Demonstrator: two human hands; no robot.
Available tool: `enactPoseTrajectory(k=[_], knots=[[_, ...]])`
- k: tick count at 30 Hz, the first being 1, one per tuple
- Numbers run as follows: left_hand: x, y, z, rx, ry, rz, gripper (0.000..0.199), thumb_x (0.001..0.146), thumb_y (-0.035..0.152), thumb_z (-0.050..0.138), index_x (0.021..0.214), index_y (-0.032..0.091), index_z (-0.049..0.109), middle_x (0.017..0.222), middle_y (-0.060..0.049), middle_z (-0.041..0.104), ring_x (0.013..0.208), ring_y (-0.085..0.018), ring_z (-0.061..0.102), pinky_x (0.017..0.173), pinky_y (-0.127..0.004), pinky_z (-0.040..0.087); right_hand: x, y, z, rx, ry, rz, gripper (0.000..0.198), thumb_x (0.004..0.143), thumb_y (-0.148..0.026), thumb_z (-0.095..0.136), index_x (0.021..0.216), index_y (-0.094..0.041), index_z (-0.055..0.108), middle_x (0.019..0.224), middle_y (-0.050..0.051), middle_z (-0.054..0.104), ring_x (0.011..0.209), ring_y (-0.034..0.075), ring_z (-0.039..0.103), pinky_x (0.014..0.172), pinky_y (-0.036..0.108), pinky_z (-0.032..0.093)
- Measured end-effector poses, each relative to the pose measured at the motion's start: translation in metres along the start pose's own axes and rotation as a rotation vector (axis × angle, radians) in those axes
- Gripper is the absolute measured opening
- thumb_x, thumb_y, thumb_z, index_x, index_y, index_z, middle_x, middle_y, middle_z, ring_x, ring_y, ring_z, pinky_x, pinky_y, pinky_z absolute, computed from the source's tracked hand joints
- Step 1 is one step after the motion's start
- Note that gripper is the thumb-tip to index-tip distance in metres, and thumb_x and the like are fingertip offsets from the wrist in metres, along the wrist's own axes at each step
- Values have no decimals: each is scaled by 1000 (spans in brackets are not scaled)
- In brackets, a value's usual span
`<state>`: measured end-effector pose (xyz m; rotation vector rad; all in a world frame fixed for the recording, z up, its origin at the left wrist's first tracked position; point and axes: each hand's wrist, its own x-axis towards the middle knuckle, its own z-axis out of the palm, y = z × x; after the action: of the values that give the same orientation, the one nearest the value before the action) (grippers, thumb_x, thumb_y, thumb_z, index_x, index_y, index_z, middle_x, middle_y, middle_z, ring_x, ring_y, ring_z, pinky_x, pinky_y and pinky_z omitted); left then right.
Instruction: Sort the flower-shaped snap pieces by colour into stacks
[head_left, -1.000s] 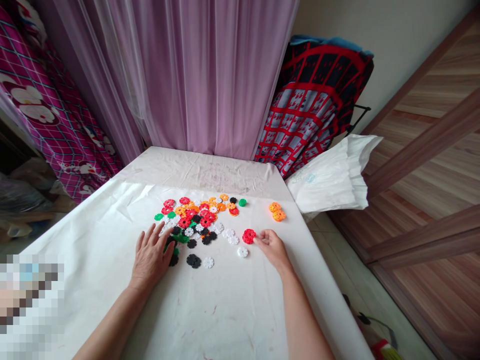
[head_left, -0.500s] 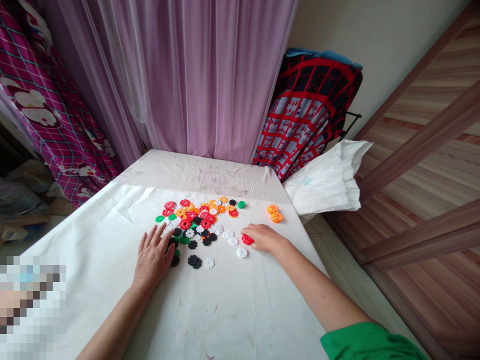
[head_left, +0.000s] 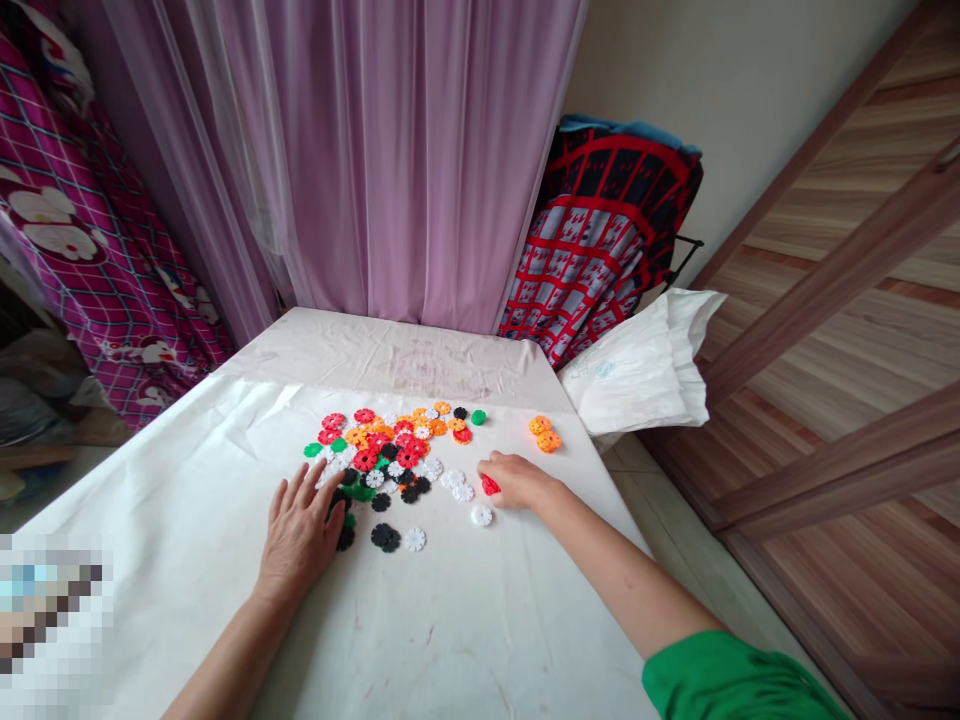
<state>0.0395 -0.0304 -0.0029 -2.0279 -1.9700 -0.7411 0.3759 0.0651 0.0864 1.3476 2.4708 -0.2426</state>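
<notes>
- We find the right hand [head_left: 517, 482] curled, palm down, its fingers closed around a red piece [head_left: 489, 485]; only part of that piece shows, so we cannot tell its full outline.
- We place the red piece just right of the main heap, above a white disc [head_left: 481, 516] and beside some overlapping white discs [head_left: 457, 484].
- We note the left hand [head_left: 300, 525] spread, palm down, fingertips at the left edge of the mixed heap [head_left: 409, 455]; whether it presses on any piece we cannot tell.
- We record red, orange, white, black and green notched discs in the heap, many overlapping.
- We observe orange pieces [head_left: 544, 435] well apart, toward the table's right edge.
- We see black discs [head_left: 385, 538] near a single white one on the pale table cover [head_left: 420, 640].
</notes>
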Motion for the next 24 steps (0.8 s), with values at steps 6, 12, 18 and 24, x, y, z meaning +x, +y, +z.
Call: enactPoseTrajectory(k=[6,12,18,24], knots=[[-2,-4,6,10,27,30,43,93,34,39,127,20,63,144,-15,55,139,-34,43,114,-55,31,22,35,-5,28,-9,185,35,77,-21,67,111,-23,65,113,9,65,94,21,64,73,26,41],[-2,-10,13,46,60,80,42,94,35,39,126,22,63,143,-12,57,137,-32,45,112,-52,34,53,67,-17,31,3,348,36,77,-20,65,113,-21,67,117,14,67,103,27,65,77,30,45],[-3,-11,14,79,73,113,41,94,34,38,124,21,63,141,-13,57,136,-32,46,111,-53,36,74,82,-24,46,2,427,37,75,-16,67,112,-17,69,116,16,70,104,28,66,79,29,47],[-3,-10,15,66,65,92,41,94,35,38,123,21,63,142,-12,57,138,-32,45,112,-52,35,85,90,-23,56,0,489,39,70,-14,70,109,-15,71,112,16,72,103,29,67,81,30,48]])
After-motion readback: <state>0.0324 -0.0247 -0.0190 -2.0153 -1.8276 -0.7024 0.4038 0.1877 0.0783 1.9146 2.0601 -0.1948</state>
